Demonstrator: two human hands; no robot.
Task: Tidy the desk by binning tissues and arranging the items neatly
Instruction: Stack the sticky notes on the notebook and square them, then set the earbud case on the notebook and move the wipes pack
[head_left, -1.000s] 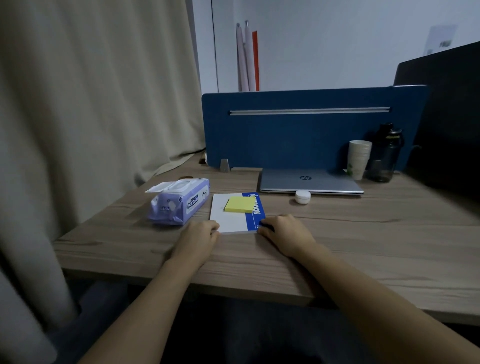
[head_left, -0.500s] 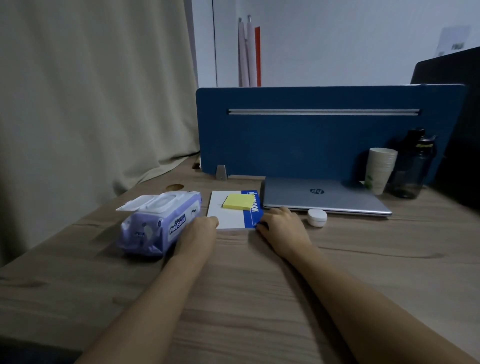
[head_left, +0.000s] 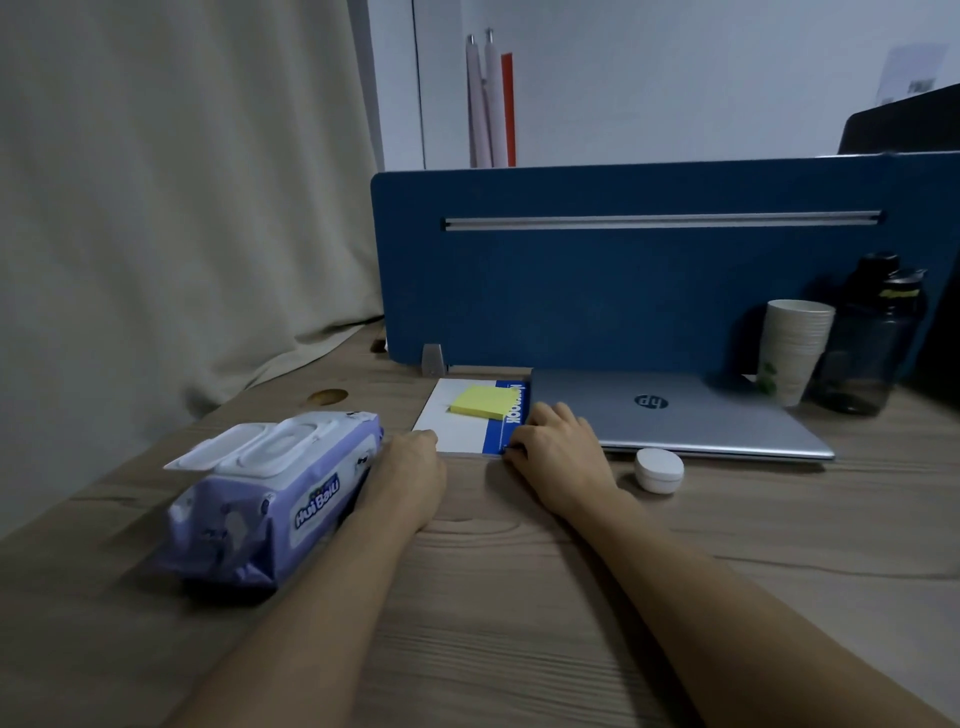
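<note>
A white notebook (head_left: 457, 431) with a blue spine strip lies flat against the base of the blue divider, its right edge touching the closed silver laptop (head_left: 691, 415). A yellow sticky-note pad (head_left: 480, 402) rests on top of it. My left hand (head_left: 410, 467) is curled at the notebook's near left corner. My right hand (head_left: 558, 452) grips its near right corner, fingers lying over the blue strip. A purple wet-wipe pack (head_left: 265, 499) with a white flip lid sits just left of my left forearm.
A small white round case (head_left: 660, 470) lies in front of the laptop. A stack of paper cups (head_left: 792, 351) and a dark water bottle (head_left: 872, 343) stand at the back right. The blue divider (head_left: 649, 280) bounds the wooden desk (head_left: 519, 597); a curtain hangs left.
Both hands have slid the notebook with the sticky pad away from me, up to the divider and against the laptop. My head has moved closer to the desk.
</note>
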